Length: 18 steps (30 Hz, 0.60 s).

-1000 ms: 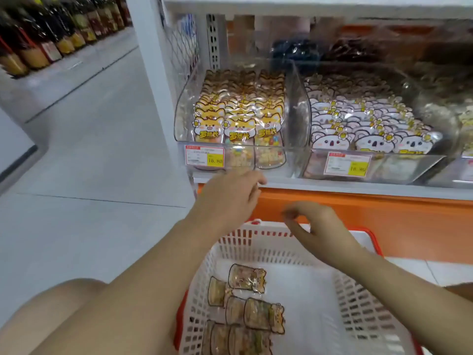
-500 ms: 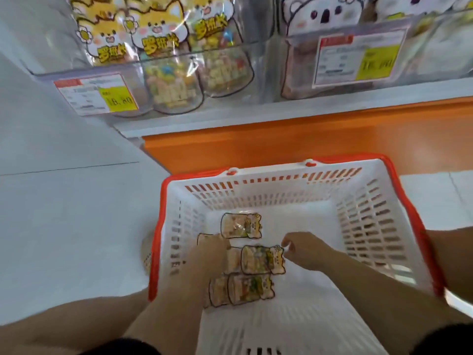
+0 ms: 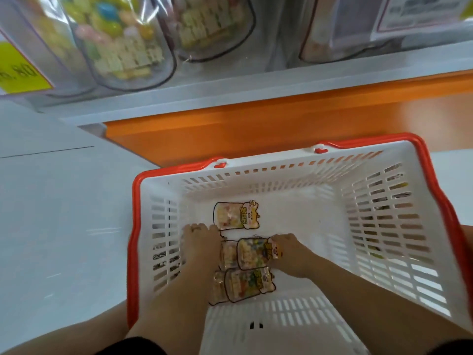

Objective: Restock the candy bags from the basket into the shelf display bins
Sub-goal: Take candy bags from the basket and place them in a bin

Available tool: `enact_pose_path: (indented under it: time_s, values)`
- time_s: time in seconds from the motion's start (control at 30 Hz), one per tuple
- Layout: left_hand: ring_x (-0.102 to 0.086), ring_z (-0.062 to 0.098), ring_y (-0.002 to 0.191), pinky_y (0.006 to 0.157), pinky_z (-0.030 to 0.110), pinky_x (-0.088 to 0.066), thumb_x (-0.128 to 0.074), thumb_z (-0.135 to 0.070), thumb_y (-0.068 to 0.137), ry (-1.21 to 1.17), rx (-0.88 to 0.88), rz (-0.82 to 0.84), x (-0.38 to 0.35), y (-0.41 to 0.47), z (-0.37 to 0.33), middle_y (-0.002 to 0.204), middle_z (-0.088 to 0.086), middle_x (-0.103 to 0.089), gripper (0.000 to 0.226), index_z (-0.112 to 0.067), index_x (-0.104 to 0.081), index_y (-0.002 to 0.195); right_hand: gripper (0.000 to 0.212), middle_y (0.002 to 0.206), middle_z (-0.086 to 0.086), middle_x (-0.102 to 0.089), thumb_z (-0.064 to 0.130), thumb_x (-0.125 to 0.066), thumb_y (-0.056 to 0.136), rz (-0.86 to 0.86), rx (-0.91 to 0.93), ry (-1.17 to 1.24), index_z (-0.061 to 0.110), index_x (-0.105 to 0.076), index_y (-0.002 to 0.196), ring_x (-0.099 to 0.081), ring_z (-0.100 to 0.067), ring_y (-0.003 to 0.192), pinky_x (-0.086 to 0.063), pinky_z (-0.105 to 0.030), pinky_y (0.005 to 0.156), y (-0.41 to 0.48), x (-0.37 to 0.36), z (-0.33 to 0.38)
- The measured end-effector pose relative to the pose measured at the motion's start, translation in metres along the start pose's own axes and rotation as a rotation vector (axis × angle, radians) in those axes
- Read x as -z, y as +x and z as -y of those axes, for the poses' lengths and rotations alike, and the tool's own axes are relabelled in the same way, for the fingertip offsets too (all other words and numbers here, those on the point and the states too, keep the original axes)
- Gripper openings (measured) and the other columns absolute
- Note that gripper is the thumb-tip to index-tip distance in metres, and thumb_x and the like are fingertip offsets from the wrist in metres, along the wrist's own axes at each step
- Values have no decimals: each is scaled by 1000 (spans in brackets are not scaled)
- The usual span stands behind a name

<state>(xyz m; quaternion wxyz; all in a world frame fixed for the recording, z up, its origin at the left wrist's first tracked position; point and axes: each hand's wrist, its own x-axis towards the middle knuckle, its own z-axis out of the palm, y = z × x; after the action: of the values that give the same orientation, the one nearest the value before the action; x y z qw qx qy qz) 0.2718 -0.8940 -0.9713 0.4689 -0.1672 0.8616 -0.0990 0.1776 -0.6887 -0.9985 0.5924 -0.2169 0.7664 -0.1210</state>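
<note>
Fingers of the right hand curl over the printed end of the middle bag and pinch it there. The left hand is down on the other side of the pile, knuckles up, just beside the bags. Whether it grips one I cannot tell, since its fingertips are hidden. Around them lie the other candy bags: a lower bag nearest the person and a far bag a little apart, all flat on the floor of the basket. They look light, soft and slick, with loose sweets that shift, so the flat printed end is probably the surest hold. The bins stand above on the shelf, with bags in them.
</note>
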Motion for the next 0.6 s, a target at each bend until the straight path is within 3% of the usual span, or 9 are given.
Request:
enact_pose_path:
  time_s: [0.07,0.13,0.2,0.3,0.43,0.53,0.6]
  values:
    - [-55,30,115,92,36,-41,-56,-26,94,-210,30,22,0,3,0,127,8,-54,42,-16,-43,132,65,154,-8,-29,48,-58,93,28,10,-34,17,-40,146,-24,-28,144,-24,-34,115,-8,1,14]
    - [-58,30,109,86,37,-49,-56,-32,95,-531,36,43,2,8,1,121,7,-55,39,-16,-44,129,73,165,-7,-5,41,-59,96,66,7,-28,14,-24,155,-10,-26,151,-21,-33,118,-5,-5,11]
    - [-59,27,106,84,36,-52,-65,-40,90,-704,-8,68,2,13,1,119,8,-56,50,-15,-44,129,84,165,-3,15,44,-62,93,66,-15,20,20,-15,158,-17,-25,151,-31,-36,116,-6,-10,11]
    - [-58,24,109,82,32,-50,-74,-41,85,-706,-162,166,4,12,-4,123,8,-59,63,-14,-45,134,84,164,-2,19,44,-63,92,92,-6,33,24,-14,158,-26,-26,148,-36,-35,113,-10,-11,12]
    - [-56,20,108,84,30,-48,-75,-39,84,-732,-271,210,2,10,-7,123,4,-60,57,-18,-49,130,84,165,-4,9,45,-66,90,73,46,18,24,-21,157,-25,-26,148,-35,-37,114,-16,-7,16]
    - [-52,17,106,82,27,-43,-74,-47,84,-785,-287,263,2,8,-11,122,0,-57,52,-20,-53,124,64,152,-7,-33,34,-66,91,98,52,47,18,-38,146,-43,-23,133,-42,-34,107,-18,-3,21]
    - [-52,17,103,80,27,-40,-68,-51,87,-719,-304,266,1,5,-20,116,2,-56,44,-19,-55,115,62,146,-7,-43,31,-65,93,113,45,45,16,-37,146,-46,-24,130,-43,-33,105,-21,-2,23]
